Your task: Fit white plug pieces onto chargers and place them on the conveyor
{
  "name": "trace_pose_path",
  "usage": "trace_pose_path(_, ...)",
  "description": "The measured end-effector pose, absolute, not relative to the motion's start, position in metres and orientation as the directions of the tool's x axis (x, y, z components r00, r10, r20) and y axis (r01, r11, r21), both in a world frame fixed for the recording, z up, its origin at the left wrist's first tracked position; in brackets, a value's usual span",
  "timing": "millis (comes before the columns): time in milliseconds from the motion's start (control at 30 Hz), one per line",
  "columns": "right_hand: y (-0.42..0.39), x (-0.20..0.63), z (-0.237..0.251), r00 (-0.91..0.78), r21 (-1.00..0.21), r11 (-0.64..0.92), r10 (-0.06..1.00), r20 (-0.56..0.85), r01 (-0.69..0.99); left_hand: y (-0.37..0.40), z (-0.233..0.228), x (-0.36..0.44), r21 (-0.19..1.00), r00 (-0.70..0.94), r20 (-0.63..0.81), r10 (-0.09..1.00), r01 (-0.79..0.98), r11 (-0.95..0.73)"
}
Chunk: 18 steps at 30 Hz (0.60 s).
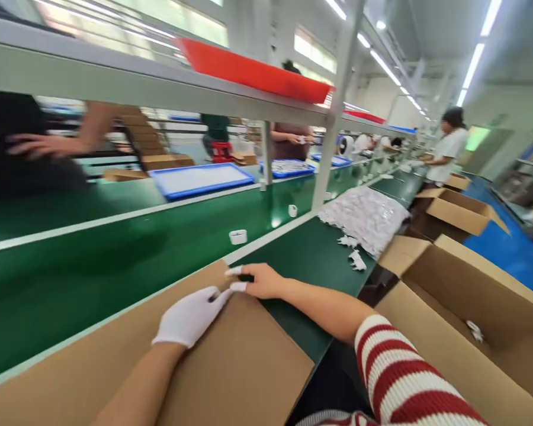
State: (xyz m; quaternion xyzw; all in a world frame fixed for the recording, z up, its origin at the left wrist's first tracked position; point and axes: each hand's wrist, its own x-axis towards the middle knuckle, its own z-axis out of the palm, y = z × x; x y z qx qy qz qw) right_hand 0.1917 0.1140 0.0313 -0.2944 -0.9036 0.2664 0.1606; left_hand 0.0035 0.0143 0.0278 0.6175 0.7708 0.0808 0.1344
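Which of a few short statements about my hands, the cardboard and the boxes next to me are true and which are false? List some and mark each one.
1. The left hand wears a white glove. True.
2. Both hands rest on a flat cardboard sheet. True; the right hand sits at its far corner.
3. The tray on the overhead shelf is green. False: the tray is red.
4. The open carton at the right is packed full. False: it looks nearly empty, with one small white item visible inside.
5. A heap of white parts lies on the green table. True.
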Motion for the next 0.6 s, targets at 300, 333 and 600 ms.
trace_pose_path(300, 0.218, 0.364, 0.079, -0.04, -0.243, 0.044, 0.999, 0.022, 0.969, 0.005, 0.05, 0.007, 0.294, -0.236, -0.319, 0.918, 0.896, 0.333)
trace_pose_path(333, 0.225, 0.382, 0.079, 0.022, -0.205, -0.016, 0.999, 0.025, 0.979, 0.006, 0.051, 0.007, 0.296, -0.241, -0.325, 0.915, 0.892, 0.34)
trace_pose_path(600, 0.283, 0.438, 0.087, 0.234, -0.092, -0.23, 0.972, 0.03, 0.969, 0.005, 0.053, 0.007, 0.282, -0.256, -0.355, 0.899, 0.887, 0.364)
